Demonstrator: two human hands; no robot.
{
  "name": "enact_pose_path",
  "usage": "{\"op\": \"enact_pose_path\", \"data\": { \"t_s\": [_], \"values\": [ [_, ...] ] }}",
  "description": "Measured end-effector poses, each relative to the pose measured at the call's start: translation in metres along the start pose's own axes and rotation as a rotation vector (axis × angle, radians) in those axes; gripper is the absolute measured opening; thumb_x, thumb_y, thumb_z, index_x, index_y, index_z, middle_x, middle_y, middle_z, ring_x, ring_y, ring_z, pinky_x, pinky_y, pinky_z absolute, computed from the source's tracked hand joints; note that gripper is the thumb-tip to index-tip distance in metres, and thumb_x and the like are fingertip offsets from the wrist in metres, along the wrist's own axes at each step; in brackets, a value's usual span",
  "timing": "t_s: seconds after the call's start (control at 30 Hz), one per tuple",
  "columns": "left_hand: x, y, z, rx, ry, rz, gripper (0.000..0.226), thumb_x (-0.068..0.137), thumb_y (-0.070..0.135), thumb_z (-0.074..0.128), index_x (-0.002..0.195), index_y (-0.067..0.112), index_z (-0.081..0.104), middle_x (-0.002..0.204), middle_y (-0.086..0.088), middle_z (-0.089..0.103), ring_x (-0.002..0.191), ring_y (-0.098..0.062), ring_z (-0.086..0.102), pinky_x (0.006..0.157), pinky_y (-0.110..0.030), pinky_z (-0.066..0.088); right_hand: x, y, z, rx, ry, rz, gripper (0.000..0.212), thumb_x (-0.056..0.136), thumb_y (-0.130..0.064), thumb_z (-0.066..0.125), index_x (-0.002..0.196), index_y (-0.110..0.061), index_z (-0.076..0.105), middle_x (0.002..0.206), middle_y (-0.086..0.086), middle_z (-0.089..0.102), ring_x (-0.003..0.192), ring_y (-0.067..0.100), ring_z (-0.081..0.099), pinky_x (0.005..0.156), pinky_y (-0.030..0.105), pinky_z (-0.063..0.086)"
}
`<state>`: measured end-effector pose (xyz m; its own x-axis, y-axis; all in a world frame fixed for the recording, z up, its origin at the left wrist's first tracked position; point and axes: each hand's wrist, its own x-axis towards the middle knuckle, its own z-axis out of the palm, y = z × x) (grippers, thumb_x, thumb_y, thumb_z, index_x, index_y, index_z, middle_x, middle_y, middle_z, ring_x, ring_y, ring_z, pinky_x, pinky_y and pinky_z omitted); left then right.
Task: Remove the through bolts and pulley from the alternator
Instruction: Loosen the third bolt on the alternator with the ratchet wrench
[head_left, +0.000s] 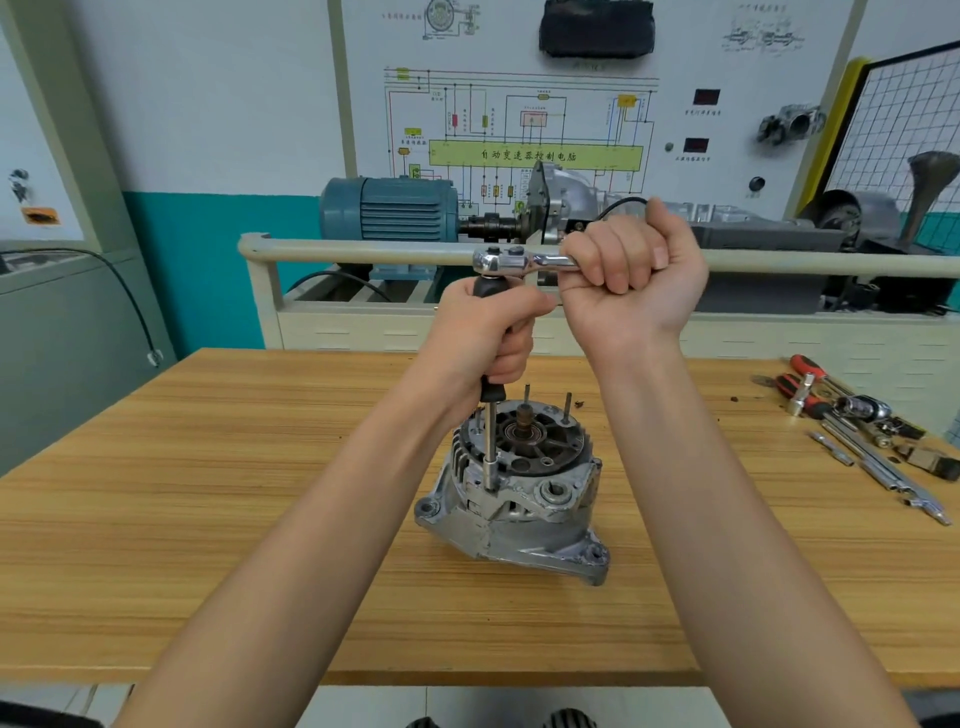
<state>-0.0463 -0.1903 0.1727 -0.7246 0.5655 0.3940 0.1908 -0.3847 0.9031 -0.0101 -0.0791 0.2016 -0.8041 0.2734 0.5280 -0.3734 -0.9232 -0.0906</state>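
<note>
Alternator (519, 493) stands mid-table (208, 493). Left hand (483, 332) wraps the upright black driver (491, 395), hiding most of its handle. Right hand (634, 275) fists the ratchet (511, 261) handle. The bolt under the tip is hidden.

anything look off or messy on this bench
Nothing is spilled or broken. The alternator stands loose on the table, unclamped, with two bolts sticking up. A few dark crumbs lie by the spare tools.

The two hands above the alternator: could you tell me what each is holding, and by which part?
The left hand grips the black handle of the upright driver; the right hand grips the ratchet by its handle.
</note>
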Motion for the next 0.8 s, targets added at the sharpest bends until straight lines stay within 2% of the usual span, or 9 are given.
{"op": "enact_pose_path", "data": {
  "t_s": [0.13,0.23,0.33,0.4,0.47,0.57,0.7,0.8],
  "values": [
    [0.001,-0.003,0.006,0.048,0.153,0.037,0.045,0.086,-0.004,0.052,0.055,0.018,0.029,0.04,0.005,0.023,0.033,-0.01,0.015,0.039,-0.015,0.015,-0.019,0.006,0.009,-0.176,-0.063,-0.17,0.048,0.083,-0.013,0.042,0.036,-0.017,0.034,0.033,-0.005,0.024,0.032,0.01,0.019,0.039,0.022,0.021],
    [0.002,-0.004,0.011,0.072,0.241,0.065,0.044,0.084,-0.006,0.053,0.055,0.018,0.03,0.041,0.005,0.024,0.034,-0.01,0.016,0.039,-0.014,0.016,-0.036,0.018,0.015,-0.435,-0.207,-0.375,0.054,0.091,-0.006,0.038,0.038,-0.017,0.034,0.035,-0.005,0.027,0.036,0.011,0.018,0.043,0.025,0.022],
    [0.0,-0.004,0.015,0.097,0.242,0.073,0.046,0.085,-0.004,0.056,0.05,0.019,0.035,0.039,0.007,0.029,0.033,-0.008,0.019,0.037,-0.014,0.017,-0.053,0.038,0.014,-0.71,-0.326,-0.686,0.045,0.086,-0.004,0.046,0.045,-0.019,0.035,0.039,-0.002,0.029,0.038,0.011,0.026,0.046,0.029,0.021],
    [-0.002,-0.004,0.014,0.082,0.234,0.063,0.051,0.087,-0.001,0.056,0.046,0.022,0.036,0.037,0.009,0.03,0.032,-0.007,0.02,0.035,-0.014,0.017,-0.057,0.046,0.015,-0.798,-0.334,-0.755,0.04,0.082,-0.008,0.049,0.047,-0.022,0.035,0.041,0.0,0.029,0.04,0.011,0.027,0.048,0.029,0.022],
    [-0.002,-0.003,0.011,0.058,0.22,0.061,0.048,0.085,-0.005,0.056,0.051,0.019,0.034,0.038,0.009,0.029,0.032,-0.008,0.019,0.036,-0.014,0.018,-0.051,0.043,0.016,-0.739,-0.355,-0.687,0.045,0.083,-0.003,0.048,0.045,-0.019,0.03,0.038,0.0,0.027,0.037,0.01,0.026,0.046,0.027,0.021],
    [-0.004,-0.003,0.003,0.046,0.202,0.084,0.044,0.083,-0.006,0.058,0.055,0.018,0.033,0.04,0.006,0.028,0.034,-0.01,0.019,0.038,-0.017,0.019,-0.035,0.024,0.018,-0.512,-0.332,-0.4,0.051,0.086,-0.004,0.04,0.037,-0.019,0.036,0.034,-0.006,0.03,0.034,0.009,0.02,0.043,0.023,0.021],
    [-0.005,-0.001,-0.003,0.018,0.092,0.067,0.045,0.085,-0.004,0.057,0.049,0.018,0.04,0.039,0.002,0.032,0.033,-0.012,0.023,0.038,-0.018,0.022,-0.005,0.004,0.011,-0.167,-0.048,-0.025,0.053,0.088,-0.014,0.039,0.036,-0.017,0.033,0.032,-0.005,0.023,0.029,0.01,0.019,0.038,0.02,0.02],
    [-0.001,-0.001,-0.004,0.011,-0.002,0.011,0.046,0.086,-0.003,0.056,0.048,0.017,0.04,0.038,0.002,0.03,0.031,-0.011,0.023,0.037,-0.016,0.022,0.012,-0.003,0.002,0.028,0.077,0.094,0.06,0.096,-0.018,0.035,0.036,-0.016,0.03,0.031,-0.004,0.022,0.025,0.011,0.021,0.037,0.021,0.016]
  ]
}}
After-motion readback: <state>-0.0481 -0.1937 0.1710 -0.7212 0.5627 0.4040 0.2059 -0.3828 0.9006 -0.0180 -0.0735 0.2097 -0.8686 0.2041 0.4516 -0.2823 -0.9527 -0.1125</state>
